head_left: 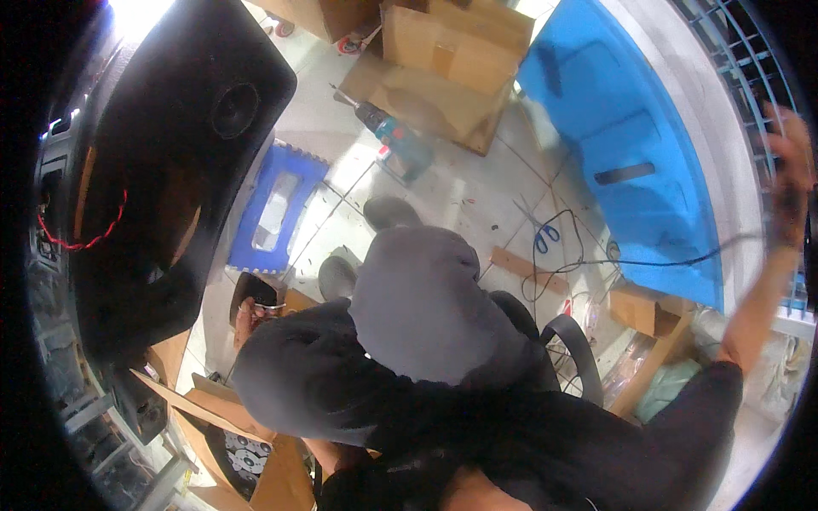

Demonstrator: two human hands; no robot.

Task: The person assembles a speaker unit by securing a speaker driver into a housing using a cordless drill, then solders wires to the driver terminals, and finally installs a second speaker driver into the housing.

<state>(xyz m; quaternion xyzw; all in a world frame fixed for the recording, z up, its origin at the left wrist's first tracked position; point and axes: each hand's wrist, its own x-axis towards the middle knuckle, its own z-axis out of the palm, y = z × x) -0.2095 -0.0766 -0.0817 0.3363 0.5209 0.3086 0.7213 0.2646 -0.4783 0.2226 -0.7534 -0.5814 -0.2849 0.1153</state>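
Dark clothing (545, 447) is filling the foreground nearest the camera, with grey-trousered legs (417, 307) spreading beyond it. Past the outer side of the left thigh, the left hand (245, 322) is touching the lower left of a dark open-topped piece (253, 290); its fingers are curling at that edge, though whether they are pinching it I cannot tell. That piece is lying just ahead and slightly right of these fingers, far nearer to them than to the other hand; its long axis is not showing clearly. Well apart, the right hand (791, 162) is hanging blurred at a blue wire grid (754, 64), fingers seemingly bent, grip unclear; a black cable (665, 263) is running toward its wrist from beside scissors (545, 236).

Around the piece, a black speaker cabinet (196, 51) is crowding the left, the thigh is bounding the near right, and a blue frame (257, 204) is lying just beyond. More room is opening ahead-right, where floor tiles (486, 187) are showing between a drill (396, 140) and a blue panel (630, 136).
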